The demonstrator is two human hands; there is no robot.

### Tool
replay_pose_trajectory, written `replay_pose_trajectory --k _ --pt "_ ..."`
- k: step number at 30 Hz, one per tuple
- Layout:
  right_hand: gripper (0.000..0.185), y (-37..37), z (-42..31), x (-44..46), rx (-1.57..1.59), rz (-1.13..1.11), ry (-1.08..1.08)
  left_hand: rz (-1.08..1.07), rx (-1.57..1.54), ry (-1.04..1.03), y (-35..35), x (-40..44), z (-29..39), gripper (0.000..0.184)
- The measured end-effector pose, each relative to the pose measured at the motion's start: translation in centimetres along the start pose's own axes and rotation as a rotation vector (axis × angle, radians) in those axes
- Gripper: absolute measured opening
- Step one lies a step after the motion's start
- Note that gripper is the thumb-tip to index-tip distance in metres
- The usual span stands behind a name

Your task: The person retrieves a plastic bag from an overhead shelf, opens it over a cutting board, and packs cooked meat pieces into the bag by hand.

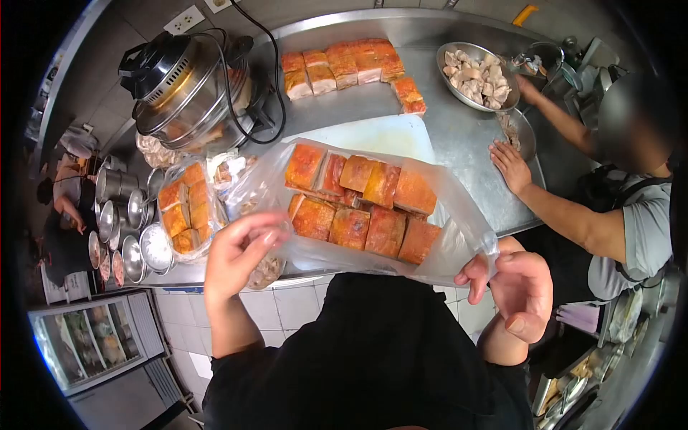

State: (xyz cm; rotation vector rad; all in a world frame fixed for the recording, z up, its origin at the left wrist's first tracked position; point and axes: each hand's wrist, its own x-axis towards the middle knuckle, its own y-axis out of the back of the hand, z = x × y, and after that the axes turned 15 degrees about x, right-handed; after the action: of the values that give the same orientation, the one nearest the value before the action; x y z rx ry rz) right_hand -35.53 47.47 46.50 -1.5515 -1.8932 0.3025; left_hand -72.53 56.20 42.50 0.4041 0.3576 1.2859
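Note:
A clear plastic bag (462,215) lies in front of me with two rows of roast pork belly blocks (383,229) in it, their skin browned and orange. My right hand (512,287) has the bag's right corner caught in its curled fingers, the thumb standing apart. At the bag's near left side, my left hand (247,251) has its slightly blurred fingers bent on the plastic. Partly beneath the bag is a white cutting board (373,136). Left of it sits a second bag of pork belly blocks (186,208).
More pork belly blocks (344,64) line the back of the steel table (466,143). A glass-bowl oven (190,93) with a black cord stands back left. At right, a co-worker (609,208) has hands by a bowl of pale meat chunks (476,77). Metal bowls (132,258) crowd the left.

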Motion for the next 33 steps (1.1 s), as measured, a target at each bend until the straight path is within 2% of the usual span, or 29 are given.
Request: replay_pose_trajectory --k 1,2,3,5,7,9,13,14,16,17,18,20,23,28,31,33 --pt "0.060 -0.1 -0.1 0.1 -0.002 -0.004 0.006 -0.160 -0.174 -0.061 1.2 0.0 0.4 0.031" --pt "0.060 -0.2 -0.1 0.2 -0.012 0.001 -0.003 -0.129 -0.260 -0.222 2.0 0.4 0.5 0.023" --pt "0.060 -0.2 -0.1 0.2 -0.023 0.008 -0.013 -0.129 -0.258 -0.226 2.9 1.4 0.5 0.023" --pt "0.060 -0.2 0.1 0.3 -0.021 0.011 0.000 -0.016 -0.463 -0.388 4.6 5.0 0.6 0.022" --pt "0.060 -0.4 0.3 0.3 -0.020 0.014 0.016 0.153 -0.236 -0.188 4.5 10.5 0.4 0.027" --pt "0.060 -0.7 0.4 0.1 -0.044 0.045 0.035 0.162 -0.026 -0.125 2.5 17.3 0.2 0.028" --pt "0.059 -0.8 0.7 -0.3 -0.088 0.070 0.078 0.200 0.624 -0.164 0.0 34.4 -12.2 0.046" --pt "0.057 0.0 0.1 -0.4 -0.146 -0.050 0.011 0.187 0.624 -0.179 -0.8 37.2 -14.1 0.046" --pt "0.055 -0.2 0.5 -0.7 -0.160 -0.002 0.049 0.252 0.942 0.007 -2.1 41.5 -16.3 0.055" --pt "0.055 -0.2 0.7 -0.9 -0.171 0.012 0.076 0.239 0.942 -0.011 -2.7 43.1 -17.2 0.055" --pt "0.055 -0.4 0.8 -1.2 -0.172 0.049 0.078 0.207 0.940 0.121 -3.1 44.3 -18.2 0.059" --pt "0.056 -1.0 1.0 -1.7 -0.155 0.122 0.095 0.103 0.861 0.323 -3.2 46.1 -19.4 0.073" --pt "0.057 -1.4 1.0 -2.0 -0.150 0.187 0.103 0.090 0.833 0.310 -3.7 46.2 -20.0 0.077" --pt "0.058 -1.8 1.3 -1.6 -0.147 0.145 0.117 0.176 0.930 0.360 -4.4 42.9 -17.5 0.081" --pt "0.059 -1.6 1.3 -0.8 -0.119 0.081 0.115 0.257 0.747 0.362 -3.4 41.0 -17.8 0.077" --pt "0.056 -1.3 1.1 -0.8 -0.155 -0.002 0.016 0.293 0.490 0.272 -2.2 39.4 -18.5 0.070"
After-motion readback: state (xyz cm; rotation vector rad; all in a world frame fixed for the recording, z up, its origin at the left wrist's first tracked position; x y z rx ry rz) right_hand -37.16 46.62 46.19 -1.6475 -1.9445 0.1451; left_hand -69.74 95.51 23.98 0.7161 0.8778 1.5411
